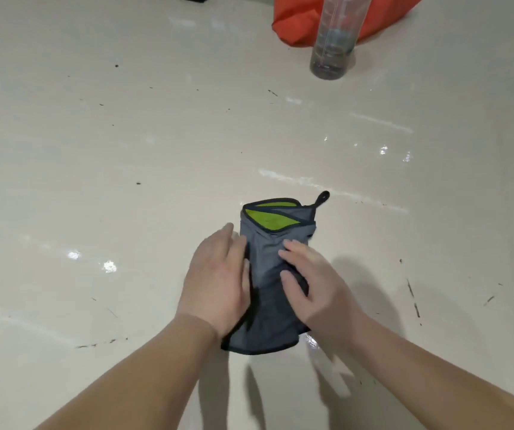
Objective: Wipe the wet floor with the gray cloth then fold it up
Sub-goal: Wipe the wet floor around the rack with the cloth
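Across the pale glossy floor (94, 150), thin wet streaks (327, 184) glistened beyond the work area, which suggests that the wiping was largely done and the folding stage was in hand. At the far edge lay an orange bag (293, 23), with a clear bottle (333, 41) standing upright just in front of it, both well apart from the work. The gray cloth (268, 262) lay flat on the floor directly before the person, already folded into a narrow upright strip, its green lining (268, 220) showing at the far end. The left hand (218, 280) rested on the strip's left edge and the right hand (314, 287) on its right half, both with fingers extended and pressing rather than gripping; neither had hold of anything. A small black loop (322, 198) projected from the far right corner. To complete the step well, the layers should probably be smoothed outward from the centre so the damp fabric lies without ridges. The near end could then be brought over to meet the far end with edges aligned, and the loop left outside. Uneven pressure would likely let the wet layers slide askew.
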Motion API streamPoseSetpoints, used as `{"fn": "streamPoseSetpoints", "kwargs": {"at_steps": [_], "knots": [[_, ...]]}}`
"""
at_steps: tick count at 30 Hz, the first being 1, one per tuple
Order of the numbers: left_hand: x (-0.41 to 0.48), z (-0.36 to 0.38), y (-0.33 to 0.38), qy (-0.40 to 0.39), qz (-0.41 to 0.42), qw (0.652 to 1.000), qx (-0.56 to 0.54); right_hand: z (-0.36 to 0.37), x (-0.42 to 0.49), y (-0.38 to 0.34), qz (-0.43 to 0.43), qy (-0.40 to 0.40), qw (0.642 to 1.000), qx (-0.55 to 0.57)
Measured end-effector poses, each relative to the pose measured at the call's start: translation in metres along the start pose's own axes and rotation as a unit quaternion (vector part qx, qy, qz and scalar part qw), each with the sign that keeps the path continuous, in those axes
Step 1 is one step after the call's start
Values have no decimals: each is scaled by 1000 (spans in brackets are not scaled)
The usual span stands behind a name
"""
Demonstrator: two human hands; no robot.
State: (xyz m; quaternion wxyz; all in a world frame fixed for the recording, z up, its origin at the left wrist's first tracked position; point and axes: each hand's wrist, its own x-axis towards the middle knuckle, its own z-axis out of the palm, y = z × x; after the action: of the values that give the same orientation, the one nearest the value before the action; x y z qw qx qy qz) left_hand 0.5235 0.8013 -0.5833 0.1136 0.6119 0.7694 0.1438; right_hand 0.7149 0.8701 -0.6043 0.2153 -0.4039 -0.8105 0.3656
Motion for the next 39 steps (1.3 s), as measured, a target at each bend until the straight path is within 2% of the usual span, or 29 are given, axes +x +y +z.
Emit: {"fn": "streamPoseSetpoints", "kwargs": {"at_steps": [1,3,7,10,13,16,18,22,25,28,30,34,39], "knots": [[-4,10,11,-29,42,999,11,-7,2,4,11,69,997,-19],[-11,33,36,-98,90,989,57,-18,10,10,33,107,991,-78],[-17,61,57,-155,25,987,20,-22,21,15,105,49,985,-125],[-14,61,37,-167,57,984,8,-16,31,5,85,35,987,-135],[-1,48,-4,-167,65,982,57,-2,47,-11,78,26,989,-126],[17,25,-62,-151,-19,984,89,14,59,-27,44,13,992,-119],[16,8,-105,-134,-97,983,85,24,69,-36,35,-22,993,-110],[-40,-17,-182,-79,-287,951,87,56,86,-61,29,-105,989,-102],[-96,-22,-195,-26,-414,908,60,79,88,-77,-9,-153,983,-102],[-135,-5,-157,-3,-470,881,51,91,86,-83,-57,-169,975,-132],[-144,7,-118,-18,-472,881,39,94,84,-83,-80,-165,971,-154],[-135,24,-81,-49,-388,919,55,85,74,-79,-91,-155,967,-179],[-68,13,-105,-86,-291,948,95,52,48,-60,11,-118,981,-154]]}}
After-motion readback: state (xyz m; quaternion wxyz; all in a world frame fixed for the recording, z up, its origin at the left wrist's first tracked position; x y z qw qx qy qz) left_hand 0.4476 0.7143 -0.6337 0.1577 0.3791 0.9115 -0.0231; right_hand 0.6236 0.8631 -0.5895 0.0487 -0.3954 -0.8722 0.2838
